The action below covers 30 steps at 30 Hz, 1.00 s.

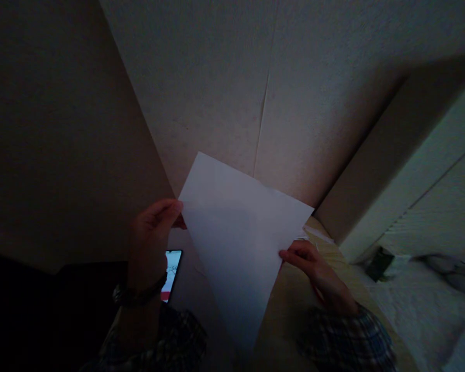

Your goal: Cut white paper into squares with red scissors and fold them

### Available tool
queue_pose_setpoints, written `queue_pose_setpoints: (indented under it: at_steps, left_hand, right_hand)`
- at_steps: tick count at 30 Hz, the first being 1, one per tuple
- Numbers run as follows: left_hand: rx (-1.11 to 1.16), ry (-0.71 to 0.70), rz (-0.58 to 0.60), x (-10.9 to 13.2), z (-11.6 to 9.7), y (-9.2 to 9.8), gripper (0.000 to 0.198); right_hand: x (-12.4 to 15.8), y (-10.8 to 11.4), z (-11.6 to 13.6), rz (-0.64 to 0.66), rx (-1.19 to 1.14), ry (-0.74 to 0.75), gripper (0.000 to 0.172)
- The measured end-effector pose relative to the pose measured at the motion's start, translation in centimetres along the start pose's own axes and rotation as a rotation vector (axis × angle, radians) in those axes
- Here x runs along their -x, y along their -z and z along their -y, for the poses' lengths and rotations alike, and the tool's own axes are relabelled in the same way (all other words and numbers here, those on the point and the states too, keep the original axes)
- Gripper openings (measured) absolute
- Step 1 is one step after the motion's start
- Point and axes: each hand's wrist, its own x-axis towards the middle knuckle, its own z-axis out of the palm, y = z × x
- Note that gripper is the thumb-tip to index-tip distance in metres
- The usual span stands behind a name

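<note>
Watching through the head camera, I have a white paper sheet (pixel 236 232) raised over the pale wooden bench (pixel 336 259), in front of the wall (pixel 217 77). My left hand (pixel 157 219) pinches its left edge, thumb and fingers closed narrow; my right hand (pixel 307 262) grips the right edge the same way. A lit phone (pixel 173 268) shows just beside the left wrist, partly hidden by it.
</note>
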Motion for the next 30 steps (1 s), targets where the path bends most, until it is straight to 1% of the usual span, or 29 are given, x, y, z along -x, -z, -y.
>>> queue_pose_setpoints:
  at_steps: [3, 8, 13, 16, 19, 23, 30]
  left_hand:
    - [-0.029, -0.03, 0.035, 0.1, 0.1, -0.1, 0.007]
    - [-0.021, -0.037, 0.075, 0.2, 0.6, -0.4, 0.007]
    - [0.032, -0.033, 0.082, 0.4, 0.6, -0.6, 0.007]
    - [0.064, -0.037, 0.116, 0.6, 0.4, -0.7, 0.011]
    - [0.073, -0.03, 0.129, 0.7, 0.4, -0.8, 0.008]
    - [0.07, -0.018, 0.084, 0.5, 0.6, -0.9, 0.009]
    - [0.06, -0.002, 0.053, 0.4, 0.7, -1.1, 0.009]
  right_hand:
    - [-0.1, 0.1, -0.3, -0.047, 0.014, 0.0, 0.024]
    - [-0.1, 0.2, -1.0, -0.177, 0.069, 0.004, 0.041]
    - [-0.1, 0.2, -1.0, -0.213, 0.094, 0.009, 0.042]
    - [-0.3, 0.2, -1.0, -0.234, 0.09, 0.019, 0.043]
    - [-0.4, 0.2, -1.0, -0.243, 0.088, 0.026, 0.042]
    - [-0.6, 0.1, -1.2, -0.23, 0.094, 0.011, 0.04]
    - [-0.7, 0.3, -1.7, -0.189, 0.113, -0.029, 0.035]
